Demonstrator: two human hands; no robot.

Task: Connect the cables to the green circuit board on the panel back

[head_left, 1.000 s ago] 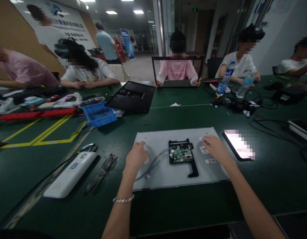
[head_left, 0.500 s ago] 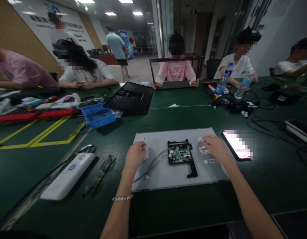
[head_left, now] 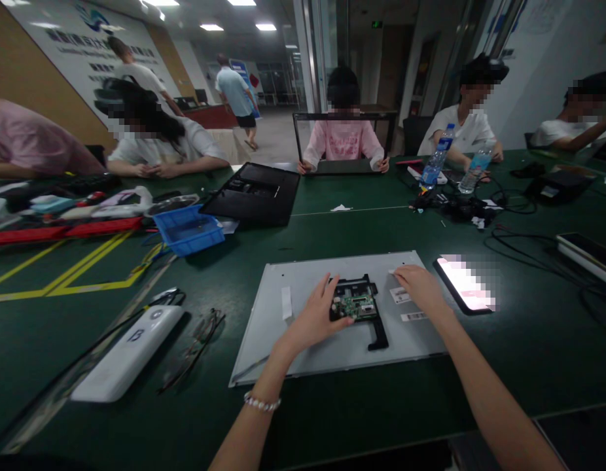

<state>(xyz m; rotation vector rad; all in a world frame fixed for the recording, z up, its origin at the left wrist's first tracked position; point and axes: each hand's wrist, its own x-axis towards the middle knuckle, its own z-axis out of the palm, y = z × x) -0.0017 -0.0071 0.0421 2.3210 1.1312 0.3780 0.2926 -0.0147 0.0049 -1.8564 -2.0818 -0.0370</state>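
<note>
A flat grey display panel point(head_left: 283, 366) lies on the green table in front of me. On its middle sits a black plastic bracket point(head_left: 378, 330) that frames a green circuit board point(head_left: 360, 309). My left hand point(head_left: 317, 313), fingers spread and thumb apart, is over the left side of the bracket and hides part of it; whether it touches is unclear. At the panel's upper right, my right hand point(head_left: 419, 288) has its fingertips pinched at a small white tape strip point(head_left: 392, 271). Another white tape strip point(head_left: 286, 303) is stuck on the panel's left. Grey cables point(head_left: 251, 367) run partly hidden under my left arm.
A lit phone point(head_left: 464, 288) lies right of the panel. Glasses point(head_left: 195, 347) and a white power bank point(head_left: 129, 353) are to the left. Farther back are a blue bin point(head_left: 190, 232), a black cover point(head_left: 256, 193) and bottles point(head_left: 438, 160). A person opposite holds a black frame point(head_left: 345, 118).
My left hand has moved right from the panel's left tape strip to the circuit board, and its fingers have spread. My right hand stays at the upper right tape.
</note>
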